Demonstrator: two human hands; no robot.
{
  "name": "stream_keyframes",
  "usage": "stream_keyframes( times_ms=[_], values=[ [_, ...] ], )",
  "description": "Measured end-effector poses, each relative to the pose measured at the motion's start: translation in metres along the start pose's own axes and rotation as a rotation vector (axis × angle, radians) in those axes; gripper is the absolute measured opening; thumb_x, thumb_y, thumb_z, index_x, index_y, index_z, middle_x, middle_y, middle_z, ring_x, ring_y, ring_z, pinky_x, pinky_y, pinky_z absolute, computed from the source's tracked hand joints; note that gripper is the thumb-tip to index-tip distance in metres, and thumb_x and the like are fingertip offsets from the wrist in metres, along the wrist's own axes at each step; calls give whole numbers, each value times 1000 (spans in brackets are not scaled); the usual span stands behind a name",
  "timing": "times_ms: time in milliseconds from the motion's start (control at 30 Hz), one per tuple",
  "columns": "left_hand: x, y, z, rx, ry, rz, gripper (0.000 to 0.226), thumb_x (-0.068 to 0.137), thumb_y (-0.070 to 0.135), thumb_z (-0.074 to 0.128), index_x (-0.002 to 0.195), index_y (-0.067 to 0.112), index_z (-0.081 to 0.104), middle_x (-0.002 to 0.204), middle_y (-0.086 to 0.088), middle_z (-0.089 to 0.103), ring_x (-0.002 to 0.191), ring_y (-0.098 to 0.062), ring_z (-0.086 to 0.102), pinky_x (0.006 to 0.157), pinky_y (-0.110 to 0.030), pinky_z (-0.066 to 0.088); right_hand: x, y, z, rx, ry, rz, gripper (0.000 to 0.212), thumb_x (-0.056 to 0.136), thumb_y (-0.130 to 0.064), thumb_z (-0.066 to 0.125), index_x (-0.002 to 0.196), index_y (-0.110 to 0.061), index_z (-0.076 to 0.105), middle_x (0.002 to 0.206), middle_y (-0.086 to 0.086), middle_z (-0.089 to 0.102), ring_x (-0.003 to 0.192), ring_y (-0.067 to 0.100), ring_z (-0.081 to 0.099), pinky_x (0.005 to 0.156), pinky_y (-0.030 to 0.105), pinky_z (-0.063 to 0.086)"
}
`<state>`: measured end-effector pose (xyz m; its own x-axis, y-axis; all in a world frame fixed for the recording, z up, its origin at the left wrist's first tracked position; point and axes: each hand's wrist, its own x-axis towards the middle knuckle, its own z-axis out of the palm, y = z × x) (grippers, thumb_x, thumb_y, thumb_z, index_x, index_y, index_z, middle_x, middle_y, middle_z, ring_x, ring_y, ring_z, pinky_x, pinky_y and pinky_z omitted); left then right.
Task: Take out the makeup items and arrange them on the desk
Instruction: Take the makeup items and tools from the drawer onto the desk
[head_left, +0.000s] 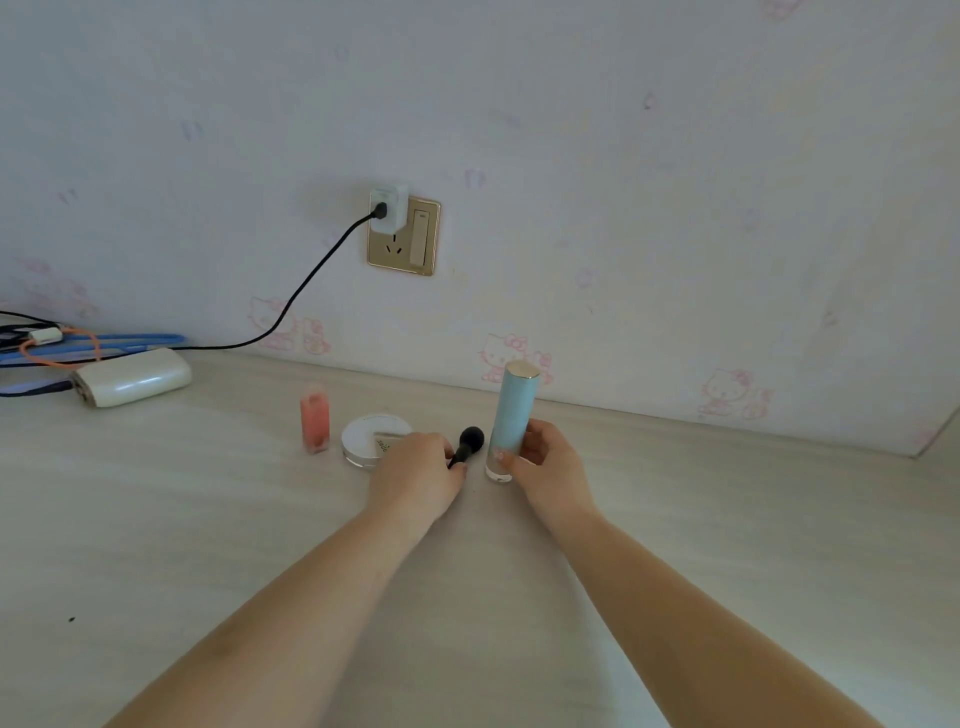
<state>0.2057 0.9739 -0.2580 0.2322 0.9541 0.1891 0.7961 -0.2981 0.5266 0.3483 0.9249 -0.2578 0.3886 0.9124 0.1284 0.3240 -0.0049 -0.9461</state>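
Head view, looking down on a pale wood-grain desk (156, 519) against Hello Kitty wallpaper (675, 208). Left hand (415, 475) at centre, fingers curled around the handle of a black makeup brush (467, 444), dark round head pointing toward 12 o'clock. Right hand (545, 467) at 3 o'clock of the left, wrapped around the lower part of a tall light-blue bottle (514, 415) with a gold cap, upright or leaning slightly, clear base at or just above the desk surface; contact unclear. Brush and bottle near each other, not touching. At 9 o'clock of the left hand, a round white compact (371, 436) lying flat, partly hidden behind the knuckles. Further toward 9 o'clock, just beside the compact, a small pink bottle (315, 421) standing upright, somewhat blurred. Well apart at 10 o'clock, a white power bank (132, 384) lying on its side near blue and orange cables (83, 348). At 12 o'clock on the wall, a gold socket plate (410, 244) with a white charger (388, 210) plugged in and a black cord (306, 286) trailing left.
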Motion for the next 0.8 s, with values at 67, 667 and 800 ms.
stream_keyframes(
  times_ms=[67, 667, 800],
  values=[
    [0, 1, 0, 31, 10, 2, 23, 87, 30, 56, 104, 17, 67, 106, -4, 66, 98, -25, 62, 75, -33, 51, -1, 2, 0, -40, -1, -2, 43, 81, -15, 71, 120, -22, 54, 108, -11, 62, 105, 7, 58, 87, 19, 42],
    [-79, 45, -27, -320, 69, 309, 11, 86, 18, 62, 94, 25, 64, 81, 14, 58, 72, -6, 55, 69, -22, 43, -74, -10, -72, 253, 138, -85, 27, 83, -7, 69, 98, -27, 61, 99, -4, 64, 94, 10, 62, 96, 42, 50],
    [-123, 90, -33, -382, -13, 502, 8, 85, 17, 65, 88, 25, 67, 78, 15, 63, 79, -6, 58, 65, -13, 42, -124, -13, -135, 233, 155, -131, 25, 82, -9, 69, 96, -29, 64, 94, -9, 66, 89, 7, 63, 94, 37, 49]
  ],
)
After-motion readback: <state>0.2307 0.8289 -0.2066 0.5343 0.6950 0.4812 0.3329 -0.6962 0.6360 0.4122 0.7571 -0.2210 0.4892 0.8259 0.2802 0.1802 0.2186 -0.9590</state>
